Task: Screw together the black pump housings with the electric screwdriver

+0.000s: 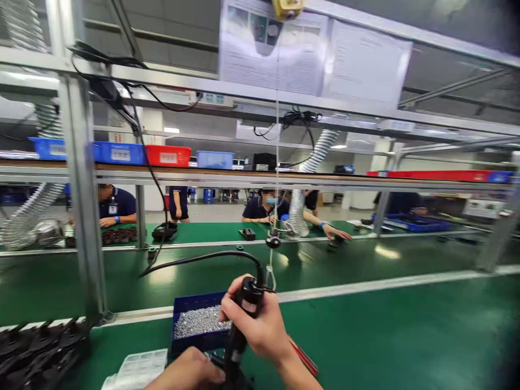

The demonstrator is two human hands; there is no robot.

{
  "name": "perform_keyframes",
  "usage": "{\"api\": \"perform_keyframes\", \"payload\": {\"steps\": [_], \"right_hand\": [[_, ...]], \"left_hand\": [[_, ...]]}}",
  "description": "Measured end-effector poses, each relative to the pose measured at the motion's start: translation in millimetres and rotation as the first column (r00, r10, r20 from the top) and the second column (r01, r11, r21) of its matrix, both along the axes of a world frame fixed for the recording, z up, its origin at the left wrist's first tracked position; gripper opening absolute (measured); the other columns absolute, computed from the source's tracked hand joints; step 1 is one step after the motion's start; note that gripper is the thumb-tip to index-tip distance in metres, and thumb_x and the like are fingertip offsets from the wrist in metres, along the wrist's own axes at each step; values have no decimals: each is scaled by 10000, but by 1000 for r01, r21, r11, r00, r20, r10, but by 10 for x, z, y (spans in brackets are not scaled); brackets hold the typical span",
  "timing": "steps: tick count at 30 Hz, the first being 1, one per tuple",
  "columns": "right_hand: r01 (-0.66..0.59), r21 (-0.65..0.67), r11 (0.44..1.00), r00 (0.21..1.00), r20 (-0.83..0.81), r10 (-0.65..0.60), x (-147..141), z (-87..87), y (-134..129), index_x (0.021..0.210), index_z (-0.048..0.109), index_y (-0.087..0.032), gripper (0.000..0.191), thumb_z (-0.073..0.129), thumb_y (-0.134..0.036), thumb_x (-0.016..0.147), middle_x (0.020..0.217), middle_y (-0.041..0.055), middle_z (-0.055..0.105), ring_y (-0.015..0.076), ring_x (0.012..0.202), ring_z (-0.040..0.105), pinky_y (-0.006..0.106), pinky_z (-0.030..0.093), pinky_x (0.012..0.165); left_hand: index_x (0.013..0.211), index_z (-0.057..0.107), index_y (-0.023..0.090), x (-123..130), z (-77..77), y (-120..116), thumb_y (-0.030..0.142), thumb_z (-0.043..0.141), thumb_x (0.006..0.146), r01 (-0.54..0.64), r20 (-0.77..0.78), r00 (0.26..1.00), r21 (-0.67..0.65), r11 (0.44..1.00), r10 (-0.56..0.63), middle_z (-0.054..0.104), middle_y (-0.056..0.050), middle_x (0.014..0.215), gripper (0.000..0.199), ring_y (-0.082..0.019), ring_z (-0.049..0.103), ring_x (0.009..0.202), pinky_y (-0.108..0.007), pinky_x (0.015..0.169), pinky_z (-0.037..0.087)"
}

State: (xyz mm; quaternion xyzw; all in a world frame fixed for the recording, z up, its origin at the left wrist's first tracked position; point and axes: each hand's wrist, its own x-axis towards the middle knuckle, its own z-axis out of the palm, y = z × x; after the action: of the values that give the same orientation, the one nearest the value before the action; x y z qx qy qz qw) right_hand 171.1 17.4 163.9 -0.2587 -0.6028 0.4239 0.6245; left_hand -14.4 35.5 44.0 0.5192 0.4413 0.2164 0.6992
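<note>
My right hand (260, 327) is wrapped round a black electric screwdriver (235, 346), held nearly upright with its cord leaving the top. The tool's lower end meets a dark part (245, 381) at the bottom edge of the view, mostly hidden. Low on the left of the tool, my left hand (189, 371) is closed, its thumb pressed against that dark part. Just behind both hands stands a blue bin (177, 319) of small silvery screws, partly covered by my right hand.
Black moulded parts (36, 346) lie at the left, near a clear plastic box (140, 368). A red-handled tool (303, 355) lies right of my right wrist. A metal post (83, 206) rises at left. Beyond the green conveyor (325, 265), other people sit; one person's hand (337, 233) reaches onto the far side.
</note>
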Motion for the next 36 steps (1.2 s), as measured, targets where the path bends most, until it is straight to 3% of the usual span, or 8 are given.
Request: {"api": "perform_keyframes", "payload": {"steps": [3,11,23,25,29,31,34,36], "right_hand": [[-34,13,999,995,-91,35,-64,19,46,965,656,-227,369,902,-495,902,732,-7,716,204,639,764,299,609,651],[-119,-31,992,991,-67,116,12,-53,80,950,674,-219,332,918,-437,893,734,-13,722,198,636,780,294,652,652],[-117,-35,993,993,-6,117,4,-150,140,954,674,-223,315,903,-438,924,739,9,731,219,648,771,332,654,650],[-216,-59,975,976,-17,215,24,-163,169,961,666,-222,320,913,-422,915,758,6,730,205,650,760,325,637,647],[-525,-63,849,850,-94,519,51,-210,245,946,584,-240,472,961,-505,838,712,-19,718,173,541,675,298,568,542],[-445,-76,892,894,-96,437,23,-232,249,979,583,-239,455,939,-504,877,707,-32,700,165,541,660,296,562,555],[-129,-90,988,990,-76,122,-47,-235,184,1114,615,-233,392,872,-492,970,776,-34,681,157,606,664,299,569,624],[-93,-58,994,995,-54,90,-66,-214,130,1194,611,-238,423,852,-514,983,817,-27,680,158,632,649,301,553,629]], "left_hand": [[559,434,248,-39,-48,47,700,922,688,22,-76,997,50,999,-19,308,106,386,677,-49,199,308,-233,310,81],[857,544,243,138,-21,-117,645,995,547,-7,-127,992,-29,1000,3,594,70,610,679,-99,520,390,-201,332,347],[934,510,254,156,-115,-120,492,1002,572,-40,-117,993,-88,995,30,647,54,742,656,-113,579,422,-228,339,495],[923,510,252,154,-129,-111,474,1000,588,-51,-123,992,-85,995,40,648,51,735,635,-118,590,443,-233,357,512],[880,499,248,160,-144,-114,451,997,608,-54,-122,992,-92,994,43,644,33,668,603,-132,594,462,-230,371,514],[875,490,252,185,-133,-133,420,1000,601,-95,-135,988,-99,991,81,637,33,633,603,-149,610,456,-231,365,510],[862,488,246,247,-95,-157,328,980,595,-175,-133,979,-133,976,158,645,21,619,567,-185,659,463,-245,362,533],[840,496,235,284,-59,-148,261,946,596,-189,-106,979,-194,963,171,676,-14,636,512,-218,703,496,-282,388,588]]}}
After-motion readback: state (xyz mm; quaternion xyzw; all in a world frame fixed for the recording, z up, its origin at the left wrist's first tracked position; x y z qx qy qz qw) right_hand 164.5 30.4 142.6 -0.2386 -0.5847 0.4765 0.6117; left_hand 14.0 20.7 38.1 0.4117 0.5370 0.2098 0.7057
